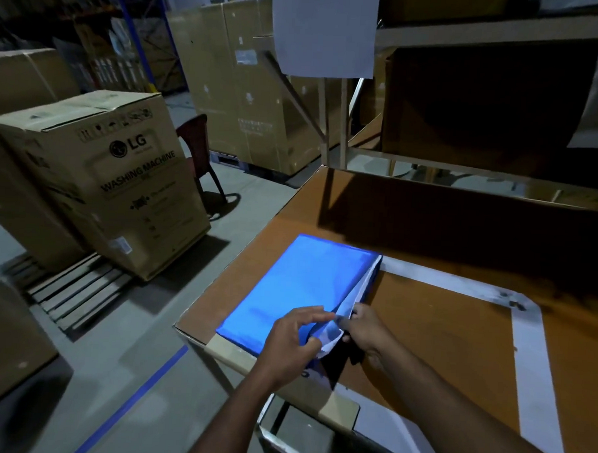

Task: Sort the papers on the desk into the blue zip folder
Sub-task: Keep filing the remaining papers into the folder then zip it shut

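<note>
The blue zip folder [298, 288] lies flat near the front left corner of the brown desk [441, 318]. Its right edge gapes open and shows white paper [350, 304] inside. My left hand [293, 335] rests on the folder's near right part, thumb and fingers pinching the upper flap at the opening. My right hand [365, 326] is at the opening from the right, its fingers curled on the paper edge and lower flap. A dark part of the folder sits under both hands.
White tape strips [525, 356] mark a rectangle on the desk. A white sheet [325, 29] hangs from the shelf rack above. Large cardboard boxes [114, 177] stand on a pallet at left, a dark red chair [198, 146] behind them. Blue floor tape [139, 390] runs beside the desk.
</note>
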{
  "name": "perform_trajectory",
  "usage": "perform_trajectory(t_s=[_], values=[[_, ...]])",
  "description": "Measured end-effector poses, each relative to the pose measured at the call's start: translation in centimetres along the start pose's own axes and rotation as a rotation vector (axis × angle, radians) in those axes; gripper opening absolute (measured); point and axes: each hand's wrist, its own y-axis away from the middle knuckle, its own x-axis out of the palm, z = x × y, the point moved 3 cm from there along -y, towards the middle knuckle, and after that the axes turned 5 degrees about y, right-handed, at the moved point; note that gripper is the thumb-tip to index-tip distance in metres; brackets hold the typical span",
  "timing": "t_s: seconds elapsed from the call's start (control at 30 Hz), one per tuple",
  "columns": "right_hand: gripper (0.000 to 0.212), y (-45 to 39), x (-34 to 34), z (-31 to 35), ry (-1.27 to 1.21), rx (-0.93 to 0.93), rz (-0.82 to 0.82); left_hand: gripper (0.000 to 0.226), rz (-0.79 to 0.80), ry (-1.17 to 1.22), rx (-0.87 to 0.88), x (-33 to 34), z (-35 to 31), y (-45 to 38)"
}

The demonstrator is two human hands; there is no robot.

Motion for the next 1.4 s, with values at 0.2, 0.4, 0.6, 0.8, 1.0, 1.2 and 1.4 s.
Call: perform_trajectory(t_s=[0.2, 0.4, 0.6, 0.8, 1.0, 1.2, 1.4], values=[[0.017, -0.3, -1.4, -0.1, -0.029, -0.034, -0.063, 0.056, -0.044, 0.047, -0.034, -0.2, 0.7, 0.1], [0.016, 0.3, -1.9, -2.8, -0.221, -0.028, -0.154, 0.054, -0.002, 0.038, -0.048, 0.5, 0.6, -0.2], [0.019, -0.7, -0.2, -1.5, -0.154, 0.004, -0.058, 0.055, 0.082, 0.054, -0.007, 1.6, -0.7, -0.5], [0.027, 1.7, -3.7, -0.4, 0.065, -0.012, 0.163, 0.055, 0.049, 0.056, -0.015, 1.4, -0.4, -0.4], [0.026, 1.4, -4.6, -0.3, 0.242, -0.003, 0.118, 0.056, 0.097, 0.078, -0.010, 3.1, -1.9, 0.1], [0.025, 0.4, -4.6, -0.3, 0.309, -0.021, 0.080, 0.058, 0.072, 0.064, -0.018, 3.2, -1.7, 0.2], [0.016, 1.6, -4.3, -2.8, 0.251, -0.050, -0.242, 0.060, 0.099, 0.066, 0.006, 4.9, -2.5, 0.1]])
